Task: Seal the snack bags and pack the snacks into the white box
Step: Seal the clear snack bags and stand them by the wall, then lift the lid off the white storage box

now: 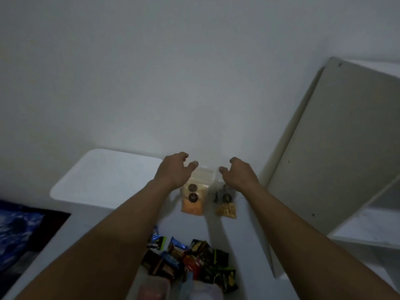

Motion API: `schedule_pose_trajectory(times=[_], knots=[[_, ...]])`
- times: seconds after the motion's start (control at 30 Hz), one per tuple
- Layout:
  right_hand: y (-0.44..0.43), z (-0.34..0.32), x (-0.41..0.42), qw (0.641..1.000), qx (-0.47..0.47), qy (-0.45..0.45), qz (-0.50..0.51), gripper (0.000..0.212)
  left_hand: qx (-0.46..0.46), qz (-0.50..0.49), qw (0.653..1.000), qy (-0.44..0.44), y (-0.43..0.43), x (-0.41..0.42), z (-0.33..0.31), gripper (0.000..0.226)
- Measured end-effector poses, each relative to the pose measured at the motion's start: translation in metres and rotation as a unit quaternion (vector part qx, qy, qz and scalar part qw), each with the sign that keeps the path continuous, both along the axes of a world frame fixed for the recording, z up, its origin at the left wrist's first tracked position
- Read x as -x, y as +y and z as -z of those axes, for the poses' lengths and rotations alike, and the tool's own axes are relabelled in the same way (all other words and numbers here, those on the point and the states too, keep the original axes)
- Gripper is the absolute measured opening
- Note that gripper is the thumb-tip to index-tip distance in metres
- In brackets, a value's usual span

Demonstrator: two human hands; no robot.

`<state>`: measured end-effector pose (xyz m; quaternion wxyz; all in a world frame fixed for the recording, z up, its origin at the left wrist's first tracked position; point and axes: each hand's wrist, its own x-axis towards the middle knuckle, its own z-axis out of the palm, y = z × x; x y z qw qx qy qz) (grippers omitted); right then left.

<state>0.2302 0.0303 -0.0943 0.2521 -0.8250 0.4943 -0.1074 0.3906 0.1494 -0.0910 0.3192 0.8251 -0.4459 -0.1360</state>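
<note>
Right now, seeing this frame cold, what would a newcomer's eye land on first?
Two bare forearms stretch up the middle, the left hand and right hand open, hovering over two clear snack bags: the orange-filled bag and the nut-filled bag to its right. Nearer the camera lies a pile of dark wrapped snacks, and a white box lid sits left of the hands.

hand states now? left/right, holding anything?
Left hand: open, fingers curled, holding nothing, over the orange snack bag.
Right hand: open, holding nothing, over the nut snack bag.
</note>
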Motion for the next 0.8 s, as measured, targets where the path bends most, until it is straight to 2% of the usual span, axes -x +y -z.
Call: schedule_pose_trajectory(times=[0.17,0.33,0.57,0.8], knots=[[0.038,-0.039,-0.040,0.999,0.028,-0.001,-0.024,0.053,0.000,-0.030,0.999,-0.019,0.050,-0.054,-0.030,0.066],[0.075,-0.047,-0.095,0.999,0.027,-0.004,-0.032,0.057,-0.016,-0.050,0.998,-0.027,0.092,-0.114,-0.028,0.068],[0.113,-0.005,-0.178,0.999,0.008,0.018,-0.031,0.063,-0.090,-0.069,0.993,-0.034,0.133,-0.211,0.013,0.079],[0.126,0.036,-0.223,0.999,-0.011,0.043,-0.008,0.069,-0.152,-0.057,0.984,-0.066,0.148,-0.275,0.055,0.086]])
